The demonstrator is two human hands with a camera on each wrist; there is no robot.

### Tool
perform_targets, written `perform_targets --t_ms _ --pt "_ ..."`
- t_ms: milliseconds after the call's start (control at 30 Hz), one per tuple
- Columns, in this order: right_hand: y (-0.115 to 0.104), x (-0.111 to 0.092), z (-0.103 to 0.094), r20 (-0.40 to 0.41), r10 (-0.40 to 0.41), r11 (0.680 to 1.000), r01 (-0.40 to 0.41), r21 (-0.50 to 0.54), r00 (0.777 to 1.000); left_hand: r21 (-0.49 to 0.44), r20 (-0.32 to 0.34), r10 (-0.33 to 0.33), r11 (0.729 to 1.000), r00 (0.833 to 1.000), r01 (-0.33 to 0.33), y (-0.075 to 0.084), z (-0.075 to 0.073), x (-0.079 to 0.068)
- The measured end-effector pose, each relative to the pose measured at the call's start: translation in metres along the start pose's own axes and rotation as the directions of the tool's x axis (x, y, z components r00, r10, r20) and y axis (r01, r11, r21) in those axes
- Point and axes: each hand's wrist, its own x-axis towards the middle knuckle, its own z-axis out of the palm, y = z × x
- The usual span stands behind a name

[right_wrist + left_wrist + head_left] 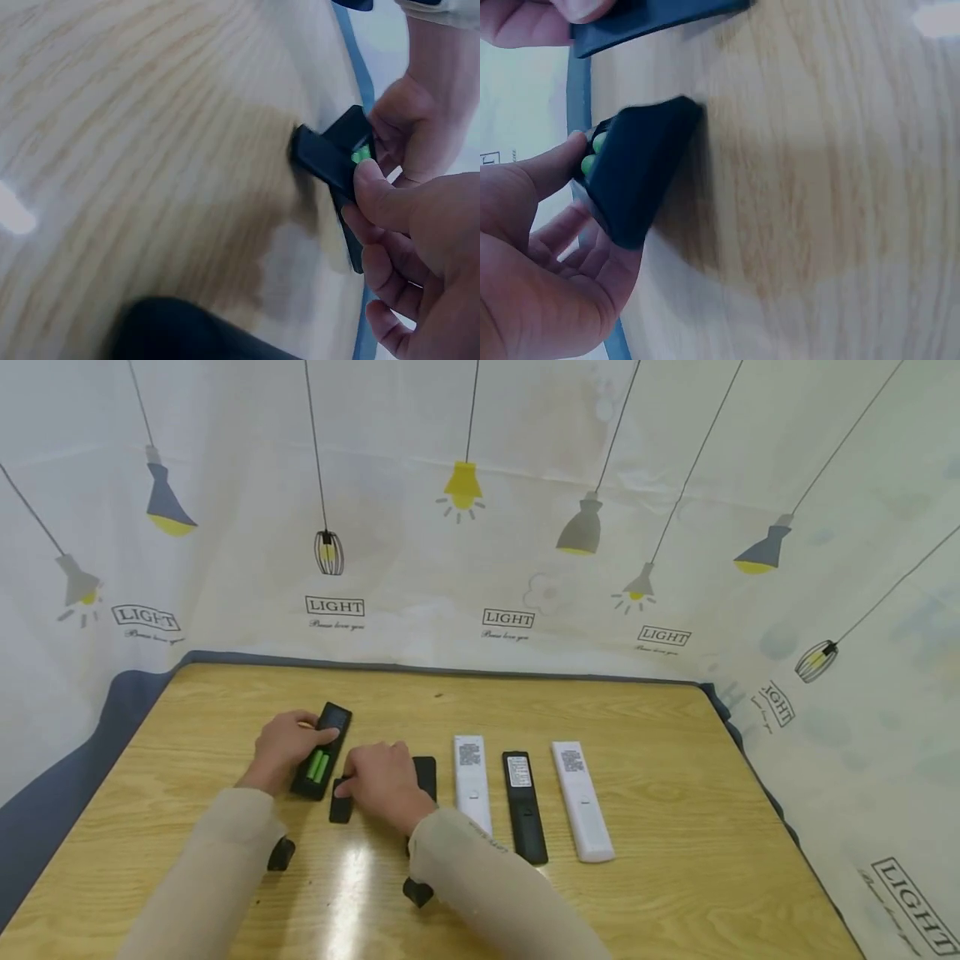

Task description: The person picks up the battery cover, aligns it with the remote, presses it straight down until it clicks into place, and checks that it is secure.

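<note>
My left hand [283, 745] grips a black remote control [335, 720], its battery compartment facing up with two green batteries [317, 766] lying side by side in it. In the left wrist view the thumb lies along the remote's edge beside the batteries. Just to the right, my right hand [384, 781] pinches a black battery cover [341, 802] between thumb and fingers. The right wrist view shows this cover [322, 159] close to the open remote, overlapping part of it. Another black remote [426, 774] lies partly hidden under the right hand and wrist.
To the right, a white remote [471, 768], a black remote [525, 810] and a second white remote [583, 802] lie in a row, labelled backs up. The wooden table [675, 877] ends at a patterned curtain [420, 577] behind and at the sides.
</note>
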Motion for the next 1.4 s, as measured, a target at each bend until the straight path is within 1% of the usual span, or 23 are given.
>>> perform_targets --t_ms 67,167,267,367,467,567,667,733,900,1000,1100,1300,1400 --pt "0.002 -0.001 -0.004 -0.018 -0.002 0.999 0.003 0.035 1.0 -0.012 -0.002 0.013 1.0 1.0 -0.013 0.0 -0.001 0.0" --pt "0.006 -0.003 -0.012 -0.037 -0.003 0.998 0.005 0.066 0.999 -0.056 0.022 0.018 0.998 1.0 -0.017 0.001 -0.005 -0.001" --pt "0.009 -0.005 -0.021 -0.052 -0.01 0.998 0.013 0.063 0.999 -0.099 0.048 0.018 0.995 0.999 -0.013 0.003 -0.007 -0.003" --pt "0.013 -0.008 -0.029 -0.069 -0.022 0.998 0.026 0.054 0.997 -0.125 0.057 0.038 0.992 0.998 -0.031 0.007 -0.006 -0.008" --pt "0.021 -0.013 -0.034 -0.089 -0.037 0.996 0.044 0.072 0.995 -0.177 0.061 0.07 0.982 0.996 -0.059 0.011 0.0 -0.014" --pt "0.03 -0.02 -0.038 -0.108 -0.05 0.993 0.061 0.105 0.993 -0.249 0.075 0.089 0.966 0.993 -0.068 0.014 0.009 -0.019" --pt "0.041 -0.026 -0.041 -0.121 -0.06 0.988 0.076 0.134 0.991 -0.319 0.106 0.104 0.946 0.989 -0.065 0.018 0.017 -0.024" --pt "0.048 -0.029 -0.043 -0.125 -0.067 0.984 0.086 0.155 0.99 -0.342 0.126 0.119 0.937 0.985 -0.069 0.021 0.022 -0.027" --pt "0.059 -0.037 -0.048 -0.123 -0.087 0.977 0.109 0.184 0.989 -0.374 0.149 0.16 0.922 0.976 -0.094 0.023 0.032 -0.03" --pt "0.062 -0.039 -0.05 -0.118 -0.09 0.978 0.11 0.178 0.989 -0.405 0.152 0.18 0.908 0.972 -0.105 0.024 0.037 -0.031" --pt "0.064 -0.041 -0.053 -0.122 -0.09 0.979 0.111 0.171 0.988 -0.437 0.16 0.184 0.894 0.97 -0.097 0.024 0.04 -0.031" --pt "0.069 -0.043 -0.053 -0.148 -0.087 0.976 0.113 0.184 0.985 -0.449 0.162 0.191 0.888 0.968 -0.1 0.022 0.044 -0.031" --pt "0.07 -0.043 -0.05 -0.151 -0.09 0.974 0.119 0.194 0.984 -0.472 0.167 0.2 0.876 0.965 -0.1 0.02 0.047 -0.03"
